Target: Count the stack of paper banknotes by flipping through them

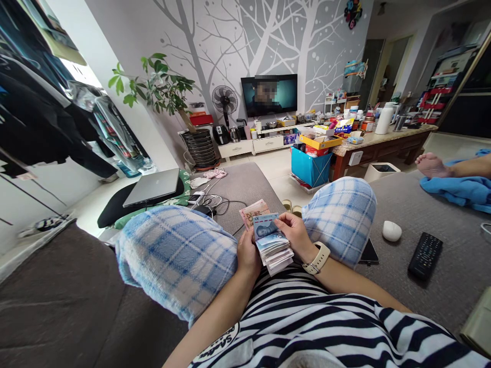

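A thick, folded stack of banknotes [273, 249] rests in my left hand [248, 251], whose fingers wrap round its left side. Pinkish-brown notes [254, 210] fan out at the far end of the stack. My right hand [294, 232], with a pale watch on its wrist, pinches the right edge of a blue banknote [265, 226] that stands raised over the stack. Both hands are closed and close together above my lap, between my knees in blue-and-white checked trousers. The fingers under the stack are hidden.
A laptop [153, 187] lies on a cushion at left, beside tangled cables [224, 202]. To the right are a white mouse-like object [392, 231], a remote control [425, 255] and another person's bare foot [432, 165]. A blue storage box [311, 168] stands by the cluttered table [410, 134].
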`<state>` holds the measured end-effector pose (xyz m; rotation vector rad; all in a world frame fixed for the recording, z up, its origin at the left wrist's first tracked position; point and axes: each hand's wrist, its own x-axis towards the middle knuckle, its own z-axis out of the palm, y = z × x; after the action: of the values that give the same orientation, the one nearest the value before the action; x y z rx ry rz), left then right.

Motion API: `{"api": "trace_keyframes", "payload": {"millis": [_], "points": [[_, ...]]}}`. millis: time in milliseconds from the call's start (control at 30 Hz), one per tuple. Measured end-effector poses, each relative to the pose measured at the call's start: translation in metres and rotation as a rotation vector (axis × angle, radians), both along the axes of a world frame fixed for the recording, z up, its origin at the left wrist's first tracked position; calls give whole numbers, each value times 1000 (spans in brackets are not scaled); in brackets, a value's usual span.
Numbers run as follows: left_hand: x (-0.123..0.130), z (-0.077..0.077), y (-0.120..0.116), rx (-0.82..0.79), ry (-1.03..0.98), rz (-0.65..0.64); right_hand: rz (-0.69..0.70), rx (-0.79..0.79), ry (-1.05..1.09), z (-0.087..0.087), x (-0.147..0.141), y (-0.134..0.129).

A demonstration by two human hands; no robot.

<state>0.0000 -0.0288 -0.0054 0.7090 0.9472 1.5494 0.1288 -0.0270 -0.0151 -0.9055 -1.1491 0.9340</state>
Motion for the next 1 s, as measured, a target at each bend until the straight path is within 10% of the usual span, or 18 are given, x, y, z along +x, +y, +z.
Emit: {"api": "trace_keyframes", "payload": {"millis": [1000], "points": [[-2, -10, 3, 48, -98, -130, -45, -18, 59, -4, 1, 3]]}}
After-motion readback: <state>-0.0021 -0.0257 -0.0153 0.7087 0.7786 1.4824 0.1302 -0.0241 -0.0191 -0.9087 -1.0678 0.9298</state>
